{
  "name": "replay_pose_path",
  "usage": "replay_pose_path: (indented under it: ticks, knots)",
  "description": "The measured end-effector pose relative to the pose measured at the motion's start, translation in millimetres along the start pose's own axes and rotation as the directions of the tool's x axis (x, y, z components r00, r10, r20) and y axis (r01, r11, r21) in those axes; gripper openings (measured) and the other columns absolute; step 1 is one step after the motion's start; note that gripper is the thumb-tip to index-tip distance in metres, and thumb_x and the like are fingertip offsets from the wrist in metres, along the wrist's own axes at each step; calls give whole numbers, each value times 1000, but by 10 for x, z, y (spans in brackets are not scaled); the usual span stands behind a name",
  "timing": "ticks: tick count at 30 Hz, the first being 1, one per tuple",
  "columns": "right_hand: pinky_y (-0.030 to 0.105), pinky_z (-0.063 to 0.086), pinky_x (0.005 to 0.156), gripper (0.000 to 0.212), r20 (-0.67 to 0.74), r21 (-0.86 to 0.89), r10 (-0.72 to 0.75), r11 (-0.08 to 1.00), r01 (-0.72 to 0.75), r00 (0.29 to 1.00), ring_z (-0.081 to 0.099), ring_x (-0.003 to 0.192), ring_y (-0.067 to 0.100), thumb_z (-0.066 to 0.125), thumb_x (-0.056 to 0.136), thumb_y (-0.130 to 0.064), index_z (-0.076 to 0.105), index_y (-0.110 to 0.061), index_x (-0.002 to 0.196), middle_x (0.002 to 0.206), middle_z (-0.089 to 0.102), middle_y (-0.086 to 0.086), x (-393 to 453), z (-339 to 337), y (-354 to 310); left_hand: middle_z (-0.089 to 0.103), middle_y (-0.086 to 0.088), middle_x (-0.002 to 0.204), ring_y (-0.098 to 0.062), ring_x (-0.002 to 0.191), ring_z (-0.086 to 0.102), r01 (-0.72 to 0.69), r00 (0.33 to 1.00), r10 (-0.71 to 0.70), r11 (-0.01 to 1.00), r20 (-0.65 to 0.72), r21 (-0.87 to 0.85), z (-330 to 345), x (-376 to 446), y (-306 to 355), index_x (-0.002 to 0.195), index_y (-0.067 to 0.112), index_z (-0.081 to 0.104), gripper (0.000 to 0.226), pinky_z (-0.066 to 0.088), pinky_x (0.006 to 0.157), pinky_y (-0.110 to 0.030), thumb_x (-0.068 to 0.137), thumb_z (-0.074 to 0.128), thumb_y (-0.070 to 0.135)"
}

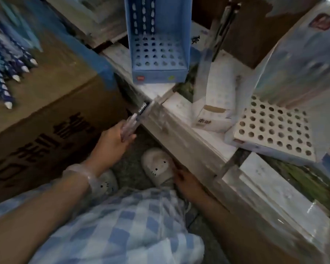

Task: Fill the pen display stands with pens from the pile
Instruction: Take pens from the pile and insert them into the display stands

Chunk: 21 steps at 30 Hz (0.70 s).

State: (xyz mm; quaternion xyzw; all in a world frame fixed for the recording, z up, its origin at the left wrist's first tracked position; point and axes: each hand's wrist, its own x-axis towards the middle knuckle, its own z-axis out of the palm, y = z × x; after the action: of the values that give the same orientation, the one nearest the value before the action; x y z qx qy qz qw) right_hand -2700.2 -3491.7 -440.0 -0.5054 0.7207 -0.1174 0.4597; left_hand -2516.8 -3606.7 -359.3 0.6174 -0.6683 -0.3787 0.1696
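Note:
My left hand (114,141) grips a small bunch of clear-barrelled pens (135,117), their tips pointing up and right toward the shelf edge. A blue display stand (158,54) with a grid of holes stands on the shelf ahead, with a few pens in its back rows. A white display stand (272,130) with a holed top sits at the right, its holes bare. The pile of blue-and-white pens (10,73) lies on the cardboard box at the far left. My right hand (187,180) rests low against the front edge of the shelf, holding nothing I can see.
A large printed cardboard box (51,119) fills the left side. A tall white carton (213,103) stands between the two stands. Wrapped white packs (274,197) lie on the shelf. My feet in white shoes (158,164) are on the floor below.

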Motion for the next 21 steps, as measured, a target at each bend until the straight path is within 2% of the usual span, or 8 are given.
replay_pose_path:
  ticks: [3,6,7,9,10,14,16,21]
  knots:
    - [30,37,104,43,-99,57,55,997,-50,994,51,121,24,39,95,-29,57,-6,127,132,55,12,51,82,51,60,-19,97,-25,86,54,-16,998,22,996,-64,93,24,-61,-193,116,-1,52,31,30,69,-26,91,56,17]
    - [26,40,96,32,-187,5,94,995,-95,978,55,113,24,41,98,-15,57,-4,123,124,59,14,110,158,80,61,-14,91,-28,85,57,-17,996,26,994,-81,105,46,-145,-272,108,2,53,22,28,60,-27,92,55,17]
    - [26,41,90,32,-200,-37,96,994,-105,975,56,110,25,40,97,-14,56,-4,123,122,60,14,122,184,84,59,-8,83,-23,77,56,-36,996,43,994,-73,105,50,-159,-317,103,4,52,17,28,56,-29,92,55,17]
    - [28,43,86,33,-229,-84,90,990,-112,969,56,109,27,40,96,-12,55,-5,125,122,59,15,123,237,92,50,5,71,-9,63,47,-50,997,56,992,-52,118,36,-174,-396,95,11,48,10,30,49,-18,92,55,18]
    - [29,43,87,33,-232,-112,89,987,-118,969,55,110,28,40,96,-11,54,-5,125,123,57,15,113,259,105,47,8,69,-6,60,45,-50,998,56,991,-43,128,28,-182,-438,94,14,46,10,30,50,-14,92,55,18]
    - [27,39,96,37,-163,-237,72,965,-110,984,50,117,27,38,95,-7,52,-5,129,130,52,15,81,299,181,51,-4,70,-20,65,49,-44,999,47,989,-18,141,21,-237,-565,90,13,44,13,32,54,-16,91,57,17]
    - [25,38,94,35,-151,-268,57,958,-97,987,53,112,25,38,96,-8,53,-5,128,127,55,15,107,308,218,49,2,68,-15,63,47,-41,999,43,990,-16,133,30,-253,-625,88,14,44,13,30,54,-11,90,57,16]
    - [31,45,96,37,-190,-377,108,910,-174,976,56,112,24,40,97,-11,47,-10,134,127,56,13,362,443,311,54,-1,78,-14,69,49,6,1000,-4,994,-20,111,60,-228,-725,102,6,55,16,31,55,-28,89,59,13]
